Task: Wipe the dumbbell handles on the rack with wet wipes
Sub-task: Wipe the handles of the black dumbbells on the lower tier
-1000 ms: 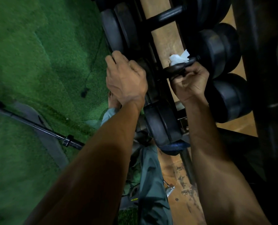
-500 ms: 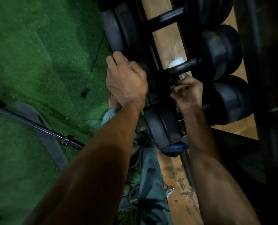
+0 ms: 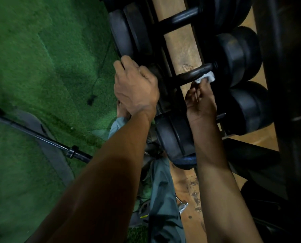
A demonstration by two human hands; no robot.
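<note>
— Dumbbell handle (image 3: 193,74): dark, bare metal, dully gleaming, slanting up to the right between two black round heads; set on the rack (image 3: 163,71) among other black dumbbells.

— Wet wipe (image 3: 205,78)?

— Small, white, crumpled; pressed against the underside of that handle at its right end, just beside the right-hand head (image 3: 237,55). Pinched at the fingertips of the right hand (image 3: 201,102).

— Other handles?

— One more (image 3: 179,18) higher up, dark, same slant, uncovered. Another, nearest, hidden behind the right wrist.

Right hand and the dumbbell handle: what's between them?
Head view: the white wet wipe, pinched in the right hand, sits against the near underside of the dumbbell handle.
</note>
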